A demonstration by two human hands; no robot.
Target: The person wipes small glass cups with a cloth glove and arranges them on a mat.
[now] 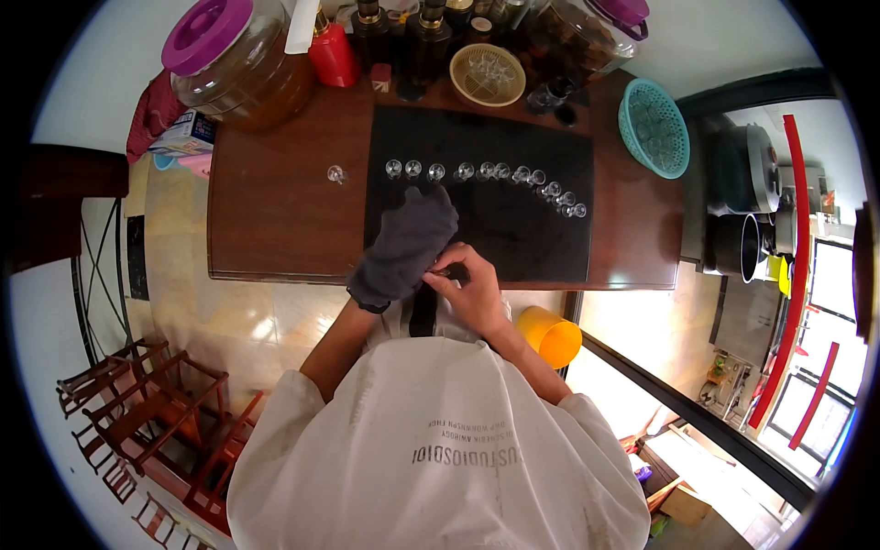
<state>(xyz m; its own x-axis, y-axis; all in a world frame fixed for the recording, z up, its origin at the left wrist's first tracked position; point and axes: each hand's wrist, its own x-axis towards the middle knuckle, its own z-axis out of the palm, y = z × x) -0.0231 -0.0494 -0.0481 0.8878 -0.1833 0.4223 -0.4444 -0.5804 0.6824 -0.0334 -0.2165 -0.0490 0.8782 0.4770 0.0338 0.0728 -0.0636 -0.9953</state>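
Dark grey cloth, like a mitt or glove, covers my left hand point(403, 247) at the table's front edge and hides its fingers. Beside it on the right, my right hand point(472, 286) is bare, its thumb and fingers pinched together against the cloth's lower side. Something small and dark shows between those fingers, too hidden to name. Beyond both hands, a curved row of several small clear glasses point(466, 171) stands on the black mat point(513, 238). One more glass point(336, 173) is left of the mat, on the brown wooden table point(284, 220).
Along the back are a large jar with a purple lid point(209, 35), a red bottle point(334, 57), dark bottles and a tan basket of glasses point(488, 75). A teal basket point(654, 128) sits back right. Below the table edge is a yellow bin point(550, 337).
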